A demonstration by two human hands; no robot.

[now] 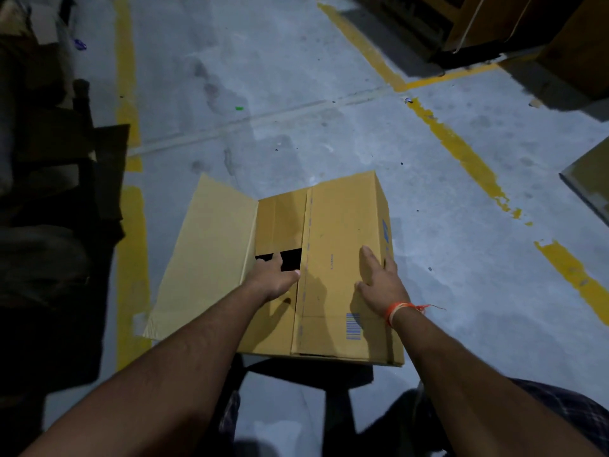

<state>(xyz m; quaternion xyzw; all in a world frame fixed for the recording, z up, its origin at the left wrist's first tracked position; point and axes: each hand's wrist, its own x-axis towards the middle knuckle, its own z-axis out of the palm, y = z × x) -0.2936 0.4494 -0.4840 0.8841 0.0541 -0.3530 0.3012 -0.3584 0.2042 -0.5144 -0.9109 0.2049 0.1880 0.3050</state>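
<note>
A brown cardboard box (339, 225) stands on the grey floor in front of me. Its right top flap lies folded down and its big left flap (204, 258) is spread out flat to the left. A dark gap shows between the inner flaps. My left hand (275, 277) rests on the near inner flap with its fingers reaching into that gap. My right hand (379, 278) lies flat with straight fingers on the folded right flap, near the box's right edge. An orange thread is tied round that wrist.
Yellow painted lines (461, 150) cross the concrete floor. Dark stacked goods (49, 192) fill the left side. Wooden pallets and cardboard (527, 28) stand at the far right, and another carton's corner (590, 179) juts in from the right edge.
</note>
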